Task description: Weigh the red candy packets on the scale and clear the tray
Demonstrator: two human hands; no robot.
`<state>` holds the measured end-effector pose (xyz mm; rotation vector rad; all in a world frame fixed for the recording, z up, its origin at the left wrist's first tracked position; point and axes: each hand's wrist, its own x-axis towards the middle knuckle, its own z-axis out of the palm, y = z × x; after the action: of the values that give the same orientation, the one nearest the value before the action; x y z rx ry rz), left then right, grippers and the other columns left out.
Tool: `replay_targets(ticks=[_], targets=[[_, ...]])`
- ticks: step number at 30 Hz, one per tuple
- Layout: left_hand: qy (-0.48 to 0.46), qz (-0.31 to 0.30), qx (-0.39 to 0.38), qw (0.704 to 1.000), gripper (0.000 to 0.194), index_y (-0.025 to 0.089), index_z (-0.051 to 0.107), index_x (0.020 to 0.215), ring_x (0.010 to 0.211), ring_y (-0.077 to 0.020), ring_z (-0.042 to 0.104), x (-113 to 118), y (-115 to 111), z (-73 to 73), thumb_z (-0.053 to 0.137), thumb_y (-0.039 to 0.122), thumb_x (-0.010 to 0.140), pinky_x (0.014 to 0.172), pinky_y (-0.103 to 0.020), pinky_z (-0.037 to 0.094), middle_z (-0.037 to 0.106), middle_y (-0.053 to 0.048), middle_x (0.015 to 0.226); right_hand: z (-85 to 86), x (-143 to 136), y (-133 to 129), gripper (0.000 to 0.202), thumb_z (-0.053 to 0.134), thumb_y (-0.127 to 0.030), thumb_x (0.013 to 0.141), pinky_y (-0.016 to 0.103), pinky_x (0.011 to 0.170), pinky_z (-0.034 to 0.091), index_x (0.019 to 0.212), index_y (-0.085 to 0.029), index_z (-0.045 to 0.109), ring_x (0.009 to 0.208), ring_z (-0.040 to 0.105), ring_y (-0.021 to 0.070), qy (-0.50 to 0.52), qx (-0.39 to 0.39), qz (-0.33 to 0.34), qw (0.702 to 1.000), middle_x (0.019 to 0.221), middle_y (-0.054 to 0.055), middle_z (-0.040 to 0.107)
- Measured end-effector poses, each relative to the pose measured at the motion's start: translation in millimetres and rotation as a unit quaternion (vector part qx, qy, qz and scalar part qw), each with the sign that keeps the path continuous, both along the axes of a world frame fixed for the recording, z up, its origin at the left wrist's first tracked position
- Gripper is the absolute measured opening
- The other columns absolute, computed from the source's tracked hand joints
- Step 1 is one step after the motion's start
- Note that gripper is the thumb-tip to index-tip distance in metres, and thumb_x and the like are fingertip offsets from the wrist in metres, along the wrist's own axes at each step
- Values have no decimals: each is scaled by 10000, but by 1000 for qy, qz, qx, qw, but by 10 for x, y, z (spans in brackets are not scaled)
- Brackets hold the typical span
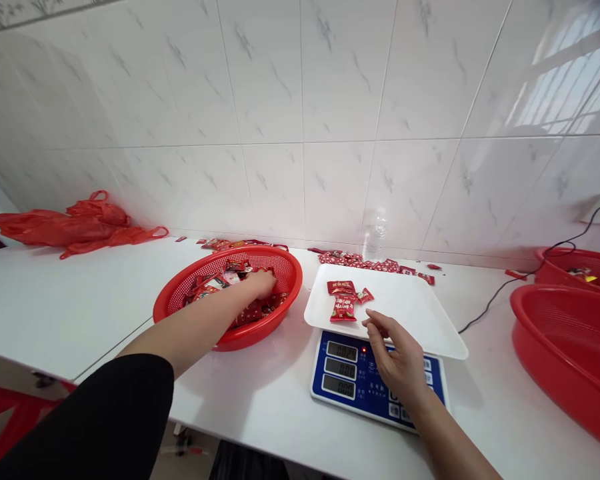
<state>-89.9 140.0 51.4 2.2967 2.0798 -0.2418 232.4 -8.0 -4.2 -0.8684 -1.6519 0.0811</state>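
My left hand [263,283] reaches into a red perforated basket [166,312] filled with small red-wrapped packets [200,288]. Its fingers are hidden among the packets, so what they hold does not show. Over the front edge of a white weighing tray [405,303] hovers my right hand [395,350], fingers apart and nothing visible in them. Just left of its fingertips, several red snack packets [343,308] lie on the tray. Beneath the tray is a blue digital scale [365,383] with three displays and a small red light.
Red plastic bags [85,223] lie at the far left. Along the wall are more loose packets [350,259] and a clear plastic bottle [375,237]. Large red baskets [563,347] stand at the right, and a black cable [505,288] runs from the wall socket towards the scale.
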Motion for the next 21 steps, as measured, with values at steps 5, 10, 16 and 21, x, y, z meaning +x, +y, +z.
replay_targets(ticks=[5, 10, 16, 21], targets=[[65, 40, -5, 997, 280, 205, 722, 896, 1104, -422, 535, -194, 18, 238, 679, 341, 654, 977, -603, 314, 701, -161, 974, 10, 24, -21, 212, 507, -233, 923, 295, 668, 563, 1108, -225, 611, 737, 672, 163, -3, -3, 11, 1000, 894, 51, 710], [93, 42, -2, 995, 311, 168, 729, 907, 1256, -457, 392, -339, -48, 259, 672, 365, 673, 1027, -611, 240, 667, -203, 1091, 11, 40, -40, 208, 515, -197, 915, 301, 694, 561, 1092, -233, 618, 778, 676, 167, -6, 6, 28, 1000, 905, 47, 709], [56, 25, -43, 997, 609, 204, 629, 1223, 1206, -384, 497, -214, -78, -30, 586, 573, 740, 1015, -460, 361, 503, -178, 1380, -4, 42, -34, 224, 510, -178, 915, 295, 706, 562, 1101, -239, 619, 785, 680, 160, -12, 6, 37, 999, 898, 35, 712], [54, 80, -50, 994, 900, 229, 471, 1393, 1372, -506, 196, -198, -50, -158, 639, 680, 633, 1051, -663, 162, 287, -214, 1518, 1, 39, -25, 214, 504, -195, 917, 294, 689, 570, 1088, -237, 624, 768, 687, 165, -13, 3, 36, 999, 883, 37, 716]])
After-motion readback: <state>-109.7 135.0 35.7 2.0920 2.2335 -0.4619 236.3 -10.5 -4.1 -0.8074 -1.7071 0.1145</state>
